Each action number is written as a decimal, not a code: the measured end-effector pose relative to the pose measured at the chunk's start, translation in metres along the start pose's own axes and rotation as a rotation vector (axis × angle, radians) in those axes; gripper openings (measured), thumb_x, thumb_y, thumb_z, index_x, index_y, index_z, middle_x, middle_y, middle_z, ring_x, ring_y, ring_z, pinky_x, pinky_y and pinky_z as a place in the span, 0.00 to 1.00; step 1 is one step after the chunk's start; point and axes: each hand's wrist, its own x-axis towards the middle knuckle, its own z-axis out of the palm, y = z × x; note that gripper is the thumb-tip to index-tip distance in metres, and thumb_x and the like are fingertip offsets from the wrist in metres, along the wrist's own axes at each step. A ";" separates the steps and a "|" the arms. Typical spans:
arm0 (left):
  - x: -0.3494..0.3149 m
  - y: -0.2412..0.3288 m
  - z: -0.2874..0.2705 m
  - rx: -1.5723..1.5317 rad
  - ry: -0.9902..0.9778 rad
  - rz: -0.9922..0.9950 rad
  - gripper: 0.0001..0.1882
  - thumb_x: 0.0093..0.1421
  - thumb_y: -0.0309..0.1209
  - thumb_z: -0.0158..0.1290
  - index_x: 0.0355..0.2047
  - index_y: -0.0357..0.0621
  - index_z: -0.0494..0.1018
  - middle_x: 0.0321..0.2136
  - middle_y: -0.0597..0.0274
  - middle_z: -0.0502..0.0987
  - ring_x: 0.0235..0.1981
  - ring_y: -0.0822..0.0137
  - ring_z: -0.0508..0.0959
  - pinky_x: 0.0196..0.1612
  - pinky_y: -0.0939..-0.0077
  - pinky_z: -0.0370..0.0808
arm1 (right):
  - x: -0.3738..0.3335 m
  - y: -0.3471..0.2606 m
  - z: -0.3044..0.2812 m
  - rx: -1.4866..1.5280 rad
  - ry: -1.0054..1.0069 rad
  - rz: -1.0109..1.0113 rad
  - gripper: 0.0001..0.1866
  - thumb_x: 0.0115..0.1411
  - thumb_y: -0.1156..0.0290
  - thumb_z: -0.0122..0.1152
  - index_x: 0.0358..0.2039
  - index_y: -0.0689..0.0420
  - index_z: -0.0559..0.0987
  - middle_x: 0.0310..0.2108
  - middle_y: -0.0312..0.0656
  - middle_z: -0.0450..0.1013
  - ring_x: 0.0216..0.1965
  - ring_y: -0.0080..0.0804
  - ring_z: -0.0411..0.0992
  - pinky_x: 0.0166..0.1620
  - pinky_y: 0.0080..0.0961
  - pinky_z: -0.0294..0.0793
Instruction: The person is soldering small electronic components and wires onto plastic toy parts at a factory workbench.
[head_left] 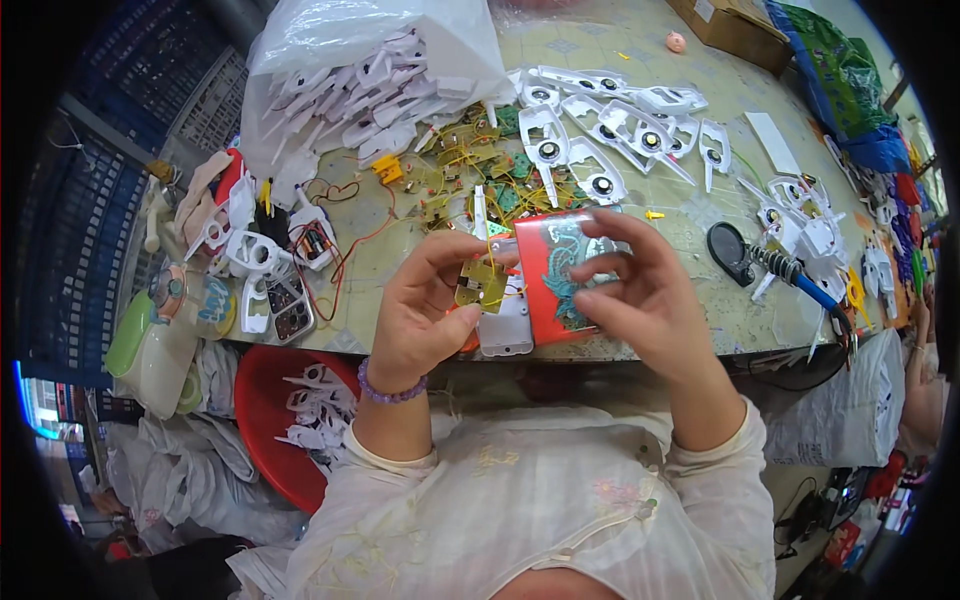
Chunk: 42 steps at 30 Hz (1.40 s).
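Observation:
My left hand [425, 310], with a purple bead bracelet at its wrist, grips a small circuit board [483, 287] between thumb and fingers. Thin yellow wires run from the board. Just below it lies a white plastic casing [506, 333] against a red box [540, 285] with a teal pattern. Over the right side of that box hovers my right hand [645, 290]. Its fingers are curved and apart, slightly blurred, with nothing visible in them. Whether they touch the box is unclear.
Circuit boards [510, 165] are heaped beyond my hands, behind them white plastic frames [620, 115]. A plastic bag [375, 95] of white parts stands far left. At right lie a soldering iron [800, 275] and a round black piece [730, 252]. A red basin [265, 420] is below the table edge.

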 end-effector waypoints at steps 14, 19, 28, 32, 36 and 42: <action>-0.014 0.004 -0.014 -0.062 -0.028 -0.017 0.28 0.45 0.13 0.43 0.50 0.35 0.66 0.45 0.55 0.71 0.52 0.64 0.70 0.55 0.70 0.64 | 0.052 -0.019 0.013 -0.413 -0.474 0.144 0.13 0.54 0.75 0.62 0.41 0.60 0.79 0.26 0.35 0.75 0.29 0.23 0.73 0.35 0.20 0.72; -0.012 0.007 -0.016 0.166 -0.107 -0.035 0.25 0.43 0.14 0.46 0.45 0.37 0.71 0.43 0.55 0.71 0.47 0.64 0.72 0.51 0.73 0.66 | 0.060 -0.026 0.023 -0.041 -0.525 0.408 0.14 0.60 0.71 0.56 0.45 0.64 0.75 0.29 0.37 0.75 0.31 0.19 0.72 0.34 0.18 0.71; -0.012 0.001 -0.023 0.315 0.128 -0.049 0.22 0.47 0.19 0.51 0.45 0.37 0.71 0.43 0.55 0.73 0.44 0.63 0.73 0.49 0.72 0.68 | 0.049 -0.013 0.041 -0.436 -0.396 -0.092 0.14 0.57 0.78 0.58 0.44 0.63 0.74 0.28 0.40 0.76 0.31 0.18 0.73 0.34 0.17 0.71; -0.007 0.008 -0.019 0.356 0.070 -0.064 0.22 0.45 0.17 0.51 0.44 0.38 0.72 0.39 0.56 0.74 0.42 0.64 0.75 0.47 0.73 0.69 | 0.055 -0.013 0.039 -0.187 -0.299 0.256 0.28 0.57 0.76 0.58 0.58 0.60 0.61 0.25 0.34 0.73 0.28 0.16 0.71 0.31 0.14 0.69; -0.002 0.018 -0.016 0.505 -0.085 -0.075 0.21 0.45 0.17 0.51 0.43 0.39 0.73 0.41 0.54 0.73 0.41 0.61 0.75 0.45 0.72 0.71 | 0.063 -0.014 0.033 -0.073 -0.472 0.304 0.28 0.59 0.70 0.58 0.57 0.64 0.60 0.24 0.35 0.71 0.27 0.16 0.69 0.29 0.15 0.67; -0.001 0.020 -0.022 0.531 -0.110 -0.073 0.22 0.45 0.19 0.54 0.44 0.39 0.72 0.42 0.53 0.72 0.43 0.59 0.75 0.47 0.71 0.70 | 0.069 -0.012 0.035 -0.130 -0.452 0.315 0.11 0.60 0.72 0.56 0.42 0.63 0.75 0.24 0.32 0.72 0.26 0.17 0.70 0.28 0.13 0.67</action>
